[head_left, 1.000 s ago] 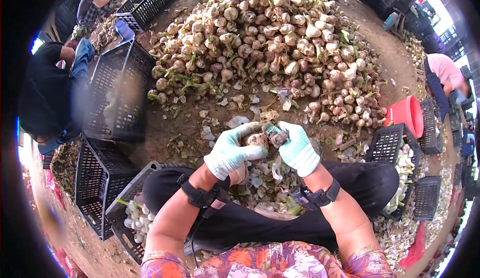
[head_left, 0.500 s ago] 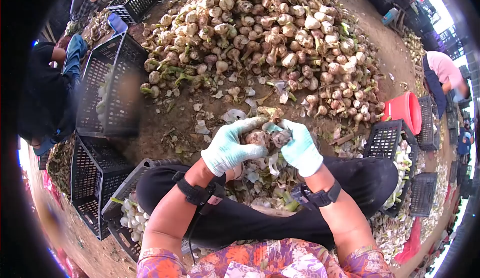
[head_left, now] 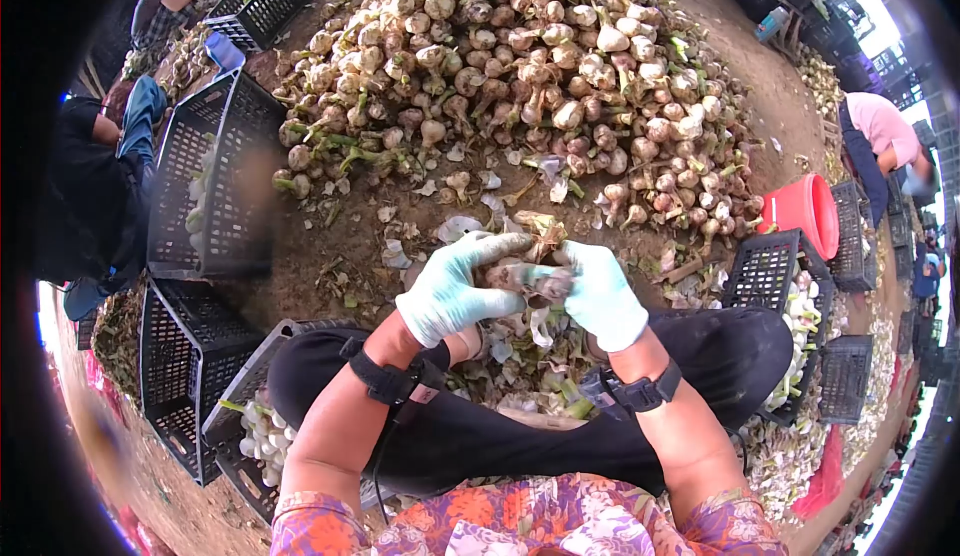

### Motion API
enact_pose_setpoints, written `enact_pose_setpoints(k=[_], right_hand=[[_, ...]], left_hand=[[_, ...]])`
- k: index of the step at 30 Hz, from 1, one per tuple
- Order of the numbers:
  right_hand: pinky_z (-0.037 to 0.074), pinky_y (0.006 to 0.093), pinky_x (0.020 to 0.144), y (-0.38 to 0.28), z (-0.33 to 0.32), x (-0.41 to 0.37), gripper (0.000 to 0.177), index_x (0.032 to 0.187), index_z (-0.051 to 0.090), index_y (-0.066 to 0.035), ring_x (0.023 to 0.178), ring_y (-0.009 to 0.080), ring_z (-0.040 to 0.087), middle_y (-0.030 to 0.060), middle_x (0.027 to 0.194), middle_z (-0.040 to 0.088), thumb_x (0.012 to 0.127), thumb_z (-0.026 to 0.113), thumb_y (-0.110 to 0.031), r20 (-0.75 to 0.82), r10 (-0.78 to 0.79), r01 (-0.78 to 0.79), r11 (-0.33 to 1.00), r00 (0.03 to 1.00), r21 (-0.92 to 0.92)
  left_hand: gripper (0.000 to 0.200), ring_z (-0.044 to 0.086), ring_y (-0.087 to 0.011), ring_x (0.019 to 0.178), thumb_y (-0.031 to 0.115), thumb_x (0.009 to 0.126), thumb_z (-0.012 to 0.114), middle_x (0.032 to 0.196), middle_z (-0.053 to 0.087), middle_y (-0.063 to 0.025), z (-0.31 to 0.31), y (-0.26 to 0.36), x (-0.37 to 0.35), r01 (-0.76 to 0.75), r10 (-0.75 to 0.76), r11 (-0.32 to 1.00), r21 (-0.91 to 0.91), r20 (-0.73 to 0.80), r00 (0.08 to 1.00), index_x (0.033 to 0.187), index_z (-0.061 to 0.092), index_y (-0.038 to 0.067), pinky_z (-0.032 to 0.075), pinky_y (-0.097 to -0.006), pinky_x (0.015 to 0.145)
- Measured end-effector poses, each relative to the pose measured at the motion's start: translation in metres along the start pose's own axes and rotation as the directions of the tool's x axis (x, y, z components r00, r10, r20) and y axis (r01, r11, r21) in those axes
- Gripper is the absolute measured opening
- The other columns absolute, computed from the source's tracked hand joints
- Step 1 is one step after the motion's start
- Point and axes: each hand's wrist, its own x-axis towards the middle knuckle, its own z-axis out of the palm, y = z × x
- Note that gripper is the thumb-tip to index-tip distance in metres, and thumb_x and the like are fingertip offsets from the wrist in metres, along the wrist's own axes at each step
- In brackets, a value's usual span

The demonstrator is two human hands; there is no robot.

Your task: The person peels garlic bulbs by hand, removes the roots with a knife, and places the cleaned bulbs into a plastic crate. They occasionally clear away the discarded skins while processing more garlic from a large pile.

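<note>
My left hand (head_left: 455,291), in a pale mint glove, is closed around a garlic bulb (head_left: 503,275) with brownish, soiled skin. Its dry stalk (head_left: 541,228) sticks up between the two hands. My right hand (head_left: 606,298), gloved alike, bends its fingers onto the bulb's right side, the fingertips grey with dirt. Part of the bulb is hidden by the fingers. Under the hands, peeled skins and stalk scraps (head_left: 543,331) lie between my legs. In front of me rises a large heap of unpeeled garlic bulbs (head_left: 520,86).
Black crates stand at left (head_left: 225,241) and lower left (head_left: 185,356); white garlic (head_left: 263,446) lies beside my left knee. On the right are a crate (head_left: 765,274) with white garlic and a red bucket (head_left: 805,214). Other people (head_left: 885,136) work at both sides.
My left hand has shifted slightly left. The right fingers have moved across the bulb's front, and the stalk shows more. The view has shifted slightly.
</note>
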Motion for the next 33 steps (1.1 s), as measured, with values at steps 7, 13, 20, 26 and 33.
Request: enact_pose_setpoints(k=[7,13,20,26,33], right_hand=[[0.042,0.0277,0.054,0.010,0.005,0.010,0.014,0.084,0.059,0.005,0.057,0.0118,0.051,0.0120,0.067,0.061,0.073,0.052,-0.002,-0.117,-0.015,-0.005,0.986,0.993,-0.164],[0.038,0.0184,0.056,0.019,0.022,0.002,0.012,0.074,0.054,0.001,0.061,0.0040,0.042,-0.0036,0.066,0.050,0.078,0.043,0.004,-0.225,0.225,-0.112,0.898,0.948,0.425],[0.037,0.0169,0.054,-0.003,0.027,0.000,0.018,0.086,0.057,0.003,0.058,0.0027,0.042,-0.0030,0.066,0.049,0.082,0.039,0.002,-0.285,0.070,0.051,0.917,0.956,0.395],[0.043,0.0180,0.061,-0.013,0.031,-0.003,0.024,0.097,0.056,0.005,0.067,0.0055,0.053,0.0031,0.078,0.060,0.075,0.049,0.002,-0.197,-0.051,0.098,0.966,0.979,0.238],[0.047,0.0284,0.063,0.038,0.007,0.005,0.031,0.101,0.055,0.000,0.064,0.0257,0.057,0.0102,0.082,0.061,0.071,0.051,0.002,-0.250,0.078,-0.131,0.970,0.965,-0.203]], left_hand=[[0.056,0.052,-0.0198,0.097,0.004,0.064,0.062,0.108,0.052,-0.0089,-0.006,0.007,-0.002,0.298,-0.267,0.760,-0.578,0.141,0.953,0.118,0.045,-0.001,0.042,-0.0283,0.084],[0.055,0.051,-0.0196,0.098,0.033,0.079,0.056,0.110,0.051,-0.0101,0.003,-0.013,0.006,0.232,-0.337,0.634,-0.738,0.007,0.942,0.120,0.040,0.001,0.042,-0.0303,0.084],[0.062,0.048,-0.0187,0.102,0.019,0.075,0.063,0.109,0.049,-0.0112,0.012,0.009,-0.005,-0.124,-0.010,0.897,-0.424,-0.301,0.953,0.124,0.033,-0.003,0.037,-0.0305,0.090],[0.046,0.055,-0.0183,0.088,0.038,0.087,0.041,0.103,0.054,-0.0099,0.004,-0.017,0.006,0.174,-0.497,0.520,-0.836,-0.131,0.858,0.115,0.043,0.001,0.047,-0.0297,0.071],[0.060,0.054,-0.0160,0.090,0.023,0.070,0.069,0.104,0.054,-0.0098,-0.002,-0.001,-0.007,0.006,-0.141,0.830,-0.557,-0.199,0.970,0.116,0.041,-0.003,0.044,-0.0251,0.079]])
